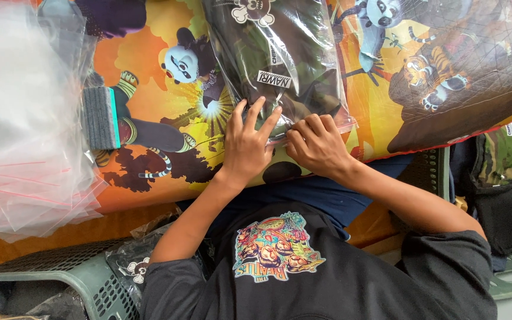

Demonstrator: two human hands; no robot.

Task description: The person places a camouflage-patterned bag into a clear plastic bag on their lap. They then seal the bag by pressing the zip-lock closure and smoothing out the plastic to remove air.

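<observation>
Just beyond both hands [280, 145], touching: clear bagged camouflage garment [280, 59].

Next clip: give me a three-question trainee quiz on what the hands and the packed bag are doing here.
1. True or false: both hands press on the clear plastic bag holding a folded dark garment.
2. Where is the stack of empty clear bags? A) at the picture's left B) at the picture's right C) under the hands
3. Fill in: the bag lies on a colourful ___ mat.

Key: 1 true, the left hand and right hand rest at its near edge; 2 A; 3 cartoon.
</observation>
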